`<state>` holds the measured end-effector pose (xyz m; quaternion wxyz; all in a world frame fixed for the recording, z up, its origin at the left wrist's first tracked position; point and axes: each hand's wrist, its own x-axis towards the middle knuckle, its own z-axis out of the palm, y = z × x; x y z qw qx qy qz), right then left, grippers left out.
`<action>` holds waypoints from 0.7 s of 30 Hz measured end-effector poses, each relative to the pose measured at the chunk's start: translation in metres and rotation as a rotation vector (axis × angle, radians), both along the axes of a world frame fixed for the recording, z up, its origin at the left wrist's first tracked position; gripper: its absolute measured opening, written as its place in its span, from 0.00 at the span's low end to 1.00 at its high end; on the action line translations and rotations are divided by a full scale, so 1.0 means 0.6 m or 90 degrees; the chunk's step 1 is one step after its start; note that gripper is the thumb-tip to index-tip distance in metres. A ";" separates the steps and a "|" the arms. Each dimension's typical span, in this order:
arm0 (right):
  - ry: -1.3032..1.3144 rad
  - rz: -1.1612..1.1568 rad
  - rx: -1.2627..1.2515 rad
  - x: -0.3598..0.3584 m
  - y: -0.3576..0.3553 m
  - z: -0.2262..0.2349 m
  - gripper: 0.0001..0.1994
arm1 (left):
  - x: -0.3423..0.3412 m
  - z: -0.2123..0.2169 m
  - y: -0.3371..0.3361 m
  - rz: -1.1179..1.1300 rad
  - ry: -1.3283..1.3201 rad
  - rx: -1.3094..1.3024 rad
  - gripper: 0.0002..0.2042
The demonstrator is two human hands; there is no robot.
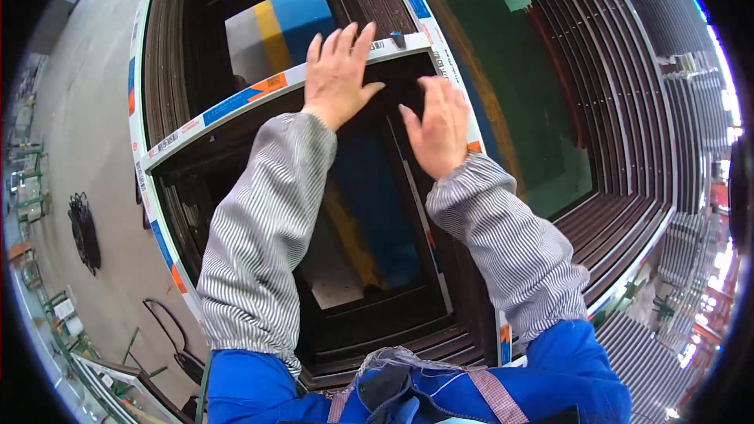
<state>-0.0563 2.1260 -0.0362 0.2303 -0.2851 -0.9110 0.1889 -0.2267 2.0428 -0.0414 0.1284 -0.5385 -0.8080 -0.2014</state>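
A stack of dark window frames lies in front of me, its top frame [228,114] covered with white film printed blue and orange. My left hand [339,78] lies across the crossbar of that frame, fingers spread, thumb out to the right. Near the frame's right side bar [448,63], my right hand [440,129] is raised with its fingers apart from the thumb. Neither hand holds anything. Whether the right fingertips touch the bar, I cannot tell. A small dark piece [398,39] sits on the crossbar, just right of my left fingertips.
To the right stands another stack of dark frames [628,110] around a greenish opening [526,102]. A black coil [83,232] lies on the grey floor [118,267] at left. Blue and yellow floor areas show through the openings. Rows of grey profiles [699,126] line the far right.
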 end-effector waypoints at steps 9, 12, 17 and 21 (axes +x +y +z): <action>0.289 -0.216 -0.976 -0.109 0.034 -0.052 0.12 | -0.005 -0.012 -0.004 0.014 0.007 -0.050 0.29; 0.356 -0.219 -0.997 -0.118 0.028 -0.058 0.11 | -0.002 -0.009 0.004 0.042 0.001 -0.048 0.26; 0.442 -0.235 -1.042 -0.124 0.025 -0.055 0.09 | -0.008 -0.002 0.014 0.072 -0.019 -0.046 0.23; 0.435 -0.220 -1.078 -0.113 0.025 -0.055 0.10 | -0.007 0.001 0.004 0.028 -0.011 -0.048 0.25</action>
